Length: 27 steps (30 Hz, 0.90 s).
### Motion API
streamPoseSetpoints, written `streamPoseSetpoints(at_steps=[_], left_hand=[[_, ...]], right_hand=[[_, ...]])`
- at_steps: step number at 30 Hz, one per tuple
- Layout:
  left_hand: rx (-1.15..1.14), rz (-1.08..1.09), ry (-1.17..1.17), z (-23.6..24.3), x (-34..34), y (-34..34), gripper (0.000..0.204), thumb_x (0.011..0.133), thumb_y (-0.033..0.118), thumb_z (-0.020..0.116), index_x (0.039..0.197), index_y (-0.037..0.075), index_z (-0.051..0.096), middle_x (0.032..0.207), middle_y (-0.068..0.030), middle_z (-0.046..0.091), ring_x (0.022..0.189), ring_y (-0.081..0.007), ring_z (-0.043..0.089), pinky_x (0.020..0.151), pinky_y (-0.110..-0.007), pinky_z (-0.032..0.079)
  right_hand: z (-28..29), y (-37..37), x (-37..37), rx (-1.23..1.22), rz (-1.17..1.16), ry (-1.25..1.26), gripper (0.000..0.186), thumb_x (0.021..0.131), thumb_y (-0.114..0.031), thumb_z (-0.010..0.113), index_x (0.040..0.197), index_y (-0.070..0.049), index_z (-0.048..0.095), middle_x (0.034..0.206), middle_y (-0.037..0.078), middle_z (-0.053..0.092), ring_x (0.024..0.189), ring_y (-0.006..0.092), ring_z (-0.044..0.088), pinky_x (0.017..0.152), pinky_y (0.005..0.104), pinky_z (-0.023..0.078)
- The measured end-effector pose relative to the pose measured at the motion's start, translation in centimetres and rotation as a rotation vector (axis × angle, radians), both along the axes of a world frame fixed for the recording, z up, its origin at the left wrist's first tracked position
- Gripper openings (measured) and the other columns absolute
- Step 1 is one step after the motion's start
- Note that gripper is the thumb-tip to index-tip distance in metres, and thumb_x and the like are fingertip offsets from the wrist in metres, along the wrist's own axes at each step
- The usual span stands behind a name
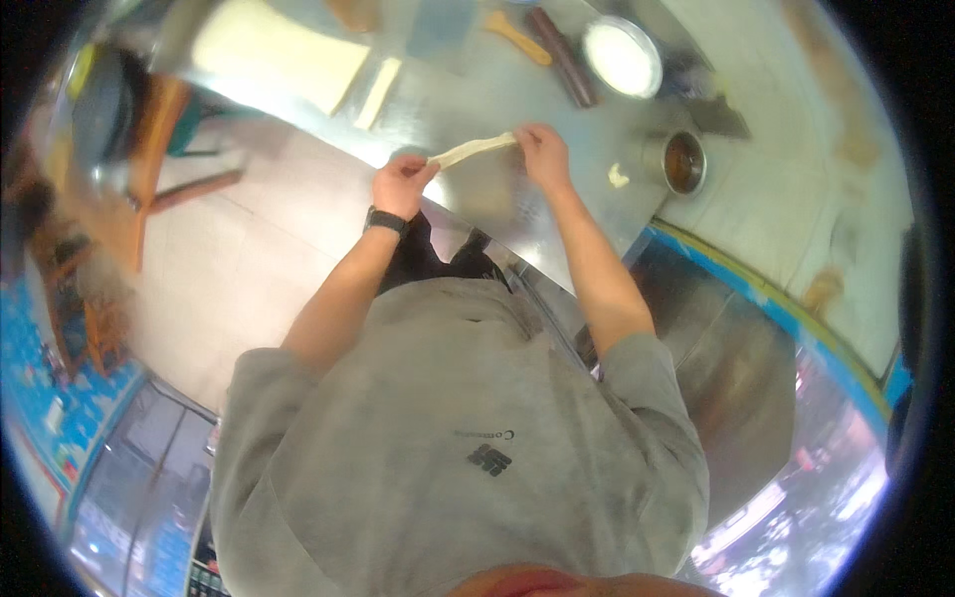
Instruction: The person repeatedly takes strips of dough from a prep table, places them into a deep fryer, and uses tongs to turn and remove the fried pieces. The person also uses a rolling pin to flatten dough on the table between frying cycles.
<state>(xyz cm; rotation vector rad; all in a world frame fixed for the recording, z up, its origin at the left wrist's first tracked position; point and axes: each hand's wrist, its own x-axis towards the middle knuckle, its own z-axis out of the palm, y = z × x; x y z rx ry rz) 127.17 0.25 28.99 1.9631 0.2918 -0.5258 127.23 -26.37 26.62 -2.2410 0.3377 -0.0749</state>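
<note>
A strip of pale dough is stretched between my two hands, over the near edge of a metal worktable. My left hand, with a dark watch at the wrist, pinches its left end. The right end is pinched in my right hand, a little higher in the view. Beyond my left hand a cut strip of dough lies on the table, beside a large flat sheet of dough. A small scrap of dough rests to the right of my right hand.
A dark rolling pin and a wooden tool lie at the back. Beside them stands a round bowl of white contents. A metal pot with brown contents sits at right. Wooden furniture stands at left.
</note>
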Motion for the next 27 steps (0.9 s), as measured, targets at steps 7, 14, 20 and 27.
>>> streamPoseSetpoints(at_steps=[7,14,20,27], left_hand=[[0.218,0.188,-0.156,-3.1,4.0,7.8,0.031,0.085,0.028,0.067,0.101,0.002,0.07,0.084,-0.0142,0.071,0.076,-0.024,0.069,0.071,-0.032,0.052],[0.306,0.164,0.015,-3.2,10.6,5.9,0.034,0.079,0.028,0.072,0.094,-0.003,0.071,0.079,-0.015,0.071,0.071,-0.0209,0.067,0.068,-0.03,0.052],[-0.453,0.5,-0.024,-1.9,6.2,4.1,0.021,0.076,0.009,0.075,0.092,0.0,0.064,0.08,-0.0058,0.064,0.074,-0.0148,0.063,0.065,-0.026,0.049],[-0.778,0.632,0.147,-2.7,-0.7,-0.2,0.019,0.084,-0.002,0.066,0.099,-0.007,0.056,0.088,-0.0106,0.06,0.074,-0.0202,0.063,0.073,-0.031,0.057]], right_hand=[[1.5,8.1,13.5,-0.18,0.545,0.15,0.023,0.087,-0.021,0.055,0.084,-0.002,0.065,0.091,0.02,0.063,0.087,0.0388,0.059,0.078,0.0462,0.047],[-3.0,16.4,19.4,-0.521,0.577,0.104,0.021,0.081,-0.023,0.061,0.087,-0.003,0.066,0.088,0.018,0.065,0.087,0.0341,0.063,0.075,0.0436,0.05],[2.0,11.2,13.0,0.412,0.194,0.314,0.018,0.083,-0.011,0.064,0.092,0.003,0.059,0.092,0.015,0.062,0.086,0.0255,0.066,0.072,0.0367,0.057],[0.4,3.1,3.0,1.071,-0.38,0.417,0.028,0.084,-0.003,0.066,0.101,0.011,0.048,0.098,0.02,0.056,0.087,0.0313,0.064,0.08,0.0391,0.059]])
